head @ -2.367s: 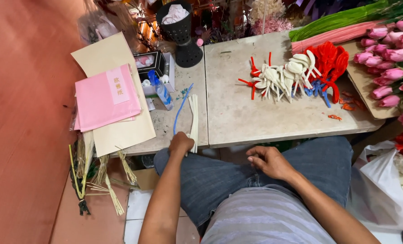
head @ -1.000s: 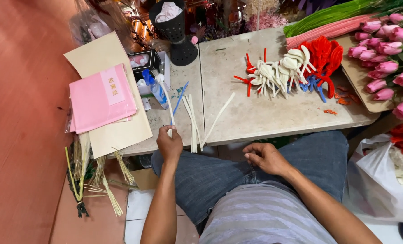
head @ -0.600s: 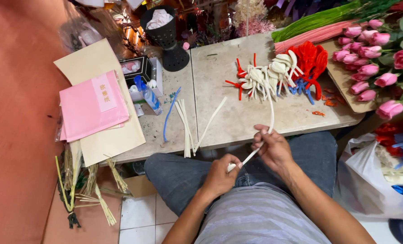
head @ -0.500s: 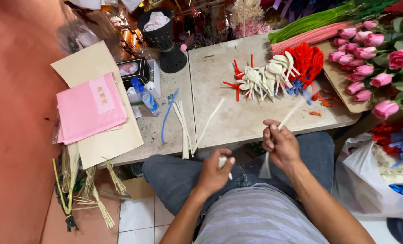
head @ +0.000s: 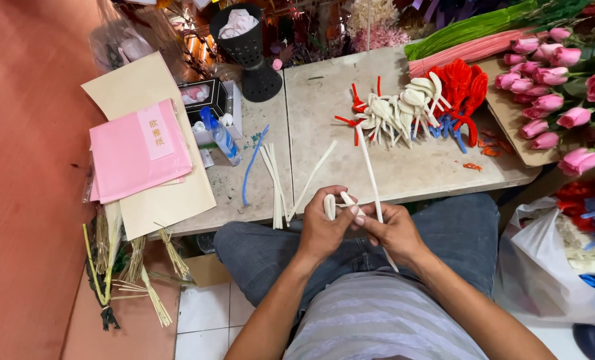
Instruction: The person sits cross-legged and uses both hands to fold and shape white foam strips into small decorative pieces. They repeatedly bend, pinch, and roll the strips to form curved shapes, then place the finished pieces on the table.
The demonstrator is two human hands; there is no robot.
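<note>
Your left hand (head: 321,230) fingers pinched bent end of cream pipe cleaner (head: 371,180); right hand (head: 394,230) fingers gripped its shaft, long axis running away toward bench (head: 404,170).

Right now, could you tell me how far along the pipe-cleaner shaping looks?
Done: a pile of shaped white and red pieces lies on the table. In hand: the left hand and right hand bend a white stem. Left: straight white stems.

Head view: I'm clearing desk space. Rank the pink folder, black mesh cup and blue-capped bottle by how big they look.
1. pink folder, clearly largest.
2. black mesh cup.
3. blue-capped bottle, smallest.
The cup sits farther from the camera, so its true size may be understated.
</note>
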